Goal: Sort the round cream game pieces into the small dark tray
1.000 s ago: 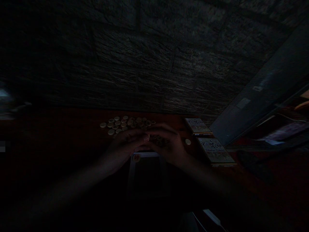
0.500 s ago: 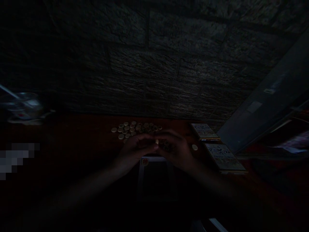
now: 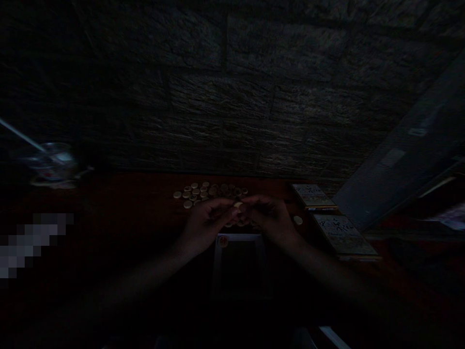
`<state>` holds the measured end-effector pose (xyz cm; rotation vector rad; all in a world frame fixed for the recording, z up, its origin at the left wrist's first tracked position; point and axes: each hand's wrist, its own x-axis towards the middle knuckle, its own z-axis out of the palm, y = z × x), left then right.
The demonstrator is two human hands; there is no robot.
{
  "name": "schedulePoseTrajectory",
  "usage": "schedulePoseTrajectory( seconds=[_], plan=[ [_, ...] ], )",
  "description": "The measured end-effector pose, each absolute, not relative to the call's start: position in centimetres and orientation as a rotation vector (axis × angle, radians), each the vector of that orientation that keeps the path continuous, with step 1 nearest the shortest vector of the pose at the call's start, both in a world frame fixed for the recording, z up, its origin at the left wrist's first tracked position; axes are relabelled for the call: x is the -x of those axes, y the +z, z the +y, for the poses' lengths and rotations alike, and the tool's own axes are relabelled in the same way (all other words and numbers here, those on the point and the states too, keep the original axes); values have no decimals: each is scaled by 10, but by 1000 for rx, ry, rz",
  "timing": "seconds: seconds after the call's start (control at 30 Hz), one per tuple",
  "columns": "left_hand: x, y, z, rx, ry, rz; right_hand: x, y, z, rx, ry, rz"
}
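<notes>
Between the fingertips of my left hand (image 3: 209, 219) and my right hand (image 3: 271, 218) is a small round Chinese chess piece (image 3: 238, 205). Both hands are closed around it, thumbs and forefingers pinching. Behind them, a loose spread of round chess pieces (image 3: 194, 191) lies on the table, some hidden by my hands. Just below my wrists sits an open box with a pale rim (image 3: 262, 257). In its upper left corner lies one chess piece (image 3: 223, 241) with a red character facing up. The box's inside is too dark to make out.
Right of my hands a single chess piece (image 3: 298, 220) lies apart, beside two flat printed boxes (image 3: 343, 235). A clear cup (image 3: 54, 162) with a straw stands at far left. The stone wall (image 3: 232, 97) closes off the table's back; a grey post (image 3: 399, 140) rises at right.
The view has shifted slightly, so everything sits a little further right. My fingertips have moved closer together, and the piece between them has been tilted to show more of its face.
</notes>
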<state>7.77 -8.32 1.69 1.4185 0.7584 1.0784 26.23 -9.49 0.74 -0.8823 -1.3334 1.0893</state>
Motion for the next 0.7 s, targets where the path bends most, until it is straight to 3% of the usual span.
schedulePoseTrajectory(
  seconds=[0.27,0.7],
  plan=[
    [-77,11,-81,-1461,1170,793,-266,8,-94,850,1133,-1358],
    [-74,11,-86,-1736,1410,822,-268,16,-106,823,328,-1774]
  ],
)
